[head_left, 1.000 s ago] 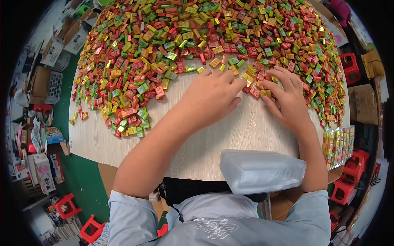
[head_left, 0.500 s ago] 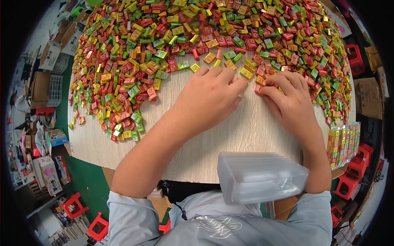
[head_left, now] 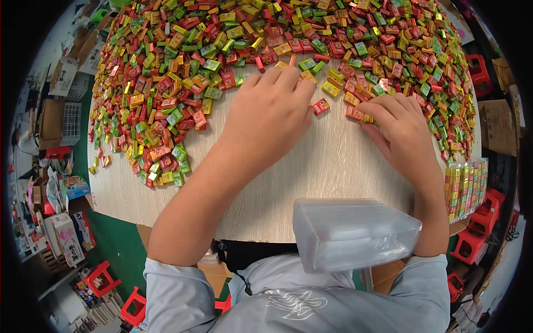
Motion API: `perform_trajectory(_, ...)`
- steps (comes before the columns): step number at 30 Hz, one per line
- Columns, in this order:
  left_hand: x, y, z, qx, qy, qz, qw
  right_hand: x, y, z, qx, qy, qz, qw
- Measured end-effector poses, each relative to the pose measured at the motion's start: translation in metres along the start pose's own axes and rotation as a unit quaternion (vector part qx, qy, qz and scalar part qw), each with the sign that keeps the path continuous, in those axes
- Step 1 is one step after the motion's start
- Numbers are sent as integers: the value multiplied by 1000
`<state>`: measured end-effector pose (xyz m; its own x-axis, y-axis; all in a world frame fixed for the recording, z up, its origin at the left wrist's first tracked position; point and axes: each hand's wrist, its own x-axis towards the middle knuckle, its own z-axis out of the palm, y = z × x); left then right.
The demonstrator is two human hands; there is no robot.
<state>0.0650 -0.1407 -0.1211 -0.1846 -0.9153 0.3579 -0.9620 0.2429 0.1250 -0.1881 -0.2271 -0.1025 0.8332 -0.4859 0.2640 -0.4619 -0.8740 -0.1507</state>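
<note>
A large heap of small shiny candy packs (head_left: 183,66), red, yellow, green and orange, spreads across the wooden table (head_left: 266,205). My left hand (head_left: 272,108) reaches to the heap's near edge, palm down, fingers stretched forward and slightly bent. Its fingertips touch or hover over packs there; nothing shows in its grasp. Beside its thumb a single red pack (head_left: 320,106) lies on the bare wood. My right hand (head_left: 397,122) is at the heap's right edge, thumb and forefinger closed around a small yellow pack (head_left: 367,118), next to a red pack (head_left: 353,112).
A stack of clear plastic trays (head_left: 355,236) stands at the table's near edge, by my right forearm. Filled trays of packs (head_left: 465,188) sit at the right edge. Cardboard boxes (head_left: 53,122) and red stools (head_left: 133,306) surround the table.
My left hand has moved left and forward, away from the right hand. A red pack now lies exposed where its fingers were. My right hand has shifted slightly right.
</note>
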Motion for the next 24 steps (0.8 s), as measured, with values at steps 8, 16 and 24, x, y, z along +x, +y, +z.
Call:
perform_trajectory(8, 2, 2, 10, -19, 14, 103, 994, 1, -1, 1, 61, -3, 3, 998)
perform_trajectory(16, 2, -1, 9, 44, 11, 99, 994, 2, -3, 0, 11, -23, 40, 999)
perform_trajectory(24, 2, 8, 7, 17, 13, 106, 994, 7, -6, 17, -43, 23, 64, 997)
